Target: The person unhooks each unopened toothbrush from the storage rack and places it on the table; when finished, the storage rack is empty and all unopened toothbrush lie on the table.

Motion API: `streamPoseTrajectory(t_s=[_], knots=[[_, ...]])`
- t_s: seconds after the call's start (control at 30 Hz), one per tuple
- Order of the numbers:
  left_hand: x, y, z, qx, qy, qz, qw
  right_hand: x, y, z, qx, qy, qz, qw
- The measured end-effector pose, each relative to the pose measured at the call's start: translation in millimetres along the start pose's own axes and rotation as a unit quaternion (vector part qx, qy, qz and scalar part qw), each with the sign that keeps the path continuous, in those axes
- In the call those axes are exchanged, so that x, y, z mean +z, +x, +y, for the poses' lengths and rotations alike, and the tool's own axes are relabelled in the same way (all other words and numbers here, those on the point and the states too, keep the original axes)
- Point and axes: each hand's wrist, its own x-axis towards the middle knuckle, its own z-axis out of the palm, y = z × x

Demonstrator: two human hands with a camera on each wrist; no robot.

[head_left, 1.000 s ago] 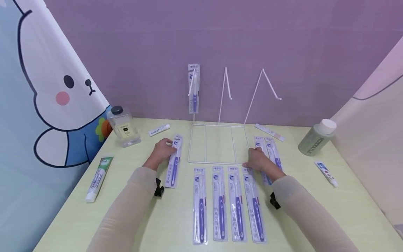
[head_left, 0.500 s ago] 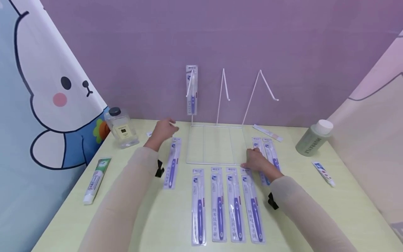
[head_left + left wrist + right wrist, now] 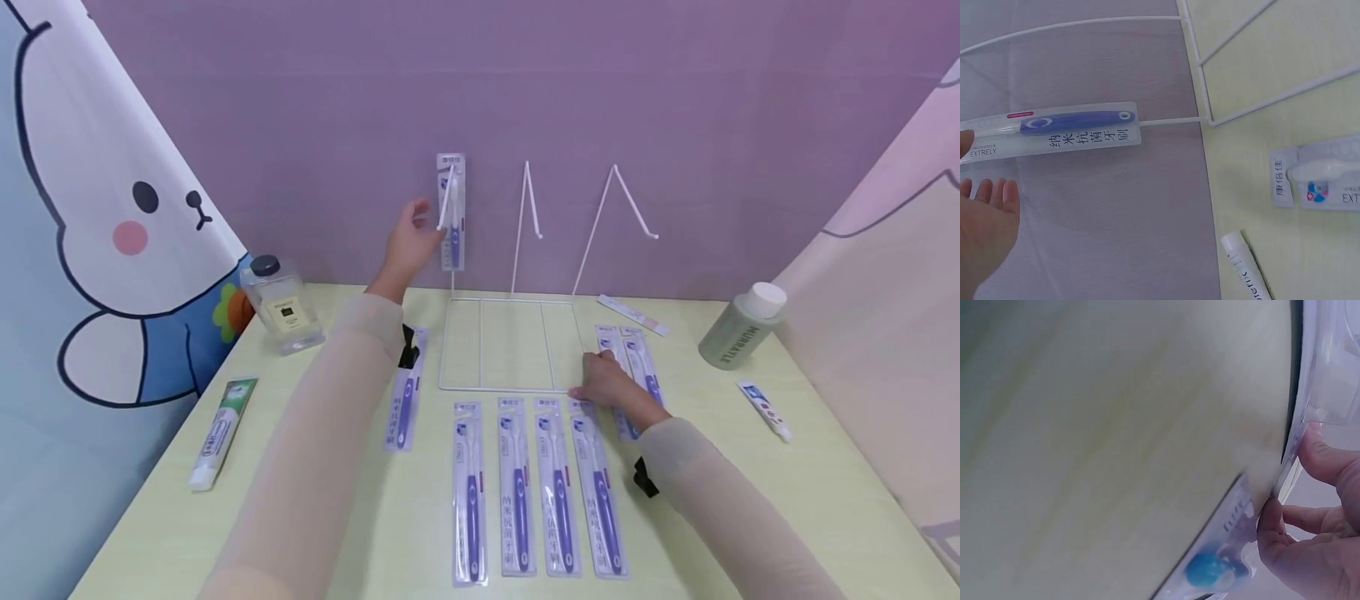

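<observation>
A packaged purple toothbrush (image 3: 454, 242) hangs on the left hook of a white wire rack (image 3: 491, 389). Beside it my left hand (image 3: 407, 250) is raised, its fingers spread loosely. In the left wrist view the thumb overlaps the hanging toothbrush pack (image 3: 1085, 128), and the fingers lie apart below it. My right hand (image 3: 606, 379) is low at the rack's front right corner, thumb and forefinger pinching the wire. Just under that hand lies the top of a toothbrush pack (image 3: 600, 492). Another toothbrush pack (image 3: 405, 408) lies left of the rack, partly behind the left wrist.
Several toothbrush packs (image 3: 517, 500) lie in a row before the rack, two more packs (image 3: 641, 367) to its right. Around the table stand a clear bottle (image 3: 285, 312) and a green-grey bottle (image 3: 738, 333). Toothpaste tubes (image 3: 223, 433) lie at the sides. The other two hooks (image 3: 531, 200) hold nothing.
My left hand has left the toothbrush pack on the left of the table and risen up and right to the hanging one. The right hand stays at the rack's corner.
</observation>
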Motion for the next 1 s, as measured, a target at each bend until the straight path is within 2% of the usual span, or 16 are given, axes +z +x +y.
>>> streamPoseTrajectory(t_s=[0.23,0.57,0.73,1.0], knots=[[10.8,8.1,2.6,-0.011,-0.052,-0.012,0.9985,2.2,-1,4,0.011,0.013,-0.008,1.0],[20.8,13.7,-1.4,0.006,-0.127,-0.029,0.9915,2.1,-4,7,0.013,0.016,-0.007,1.0],[22.7,13.4,-1.9,0.015,-0.148,-0.018,0.9886,2.8,-3,6,0.013,0.015,-0.005,1.0],[29.7,14.8,-7.9,0.044,-0.185,0.03,0.9814,1.6,-3,6,0.009,0.018,0.0,1.0]])
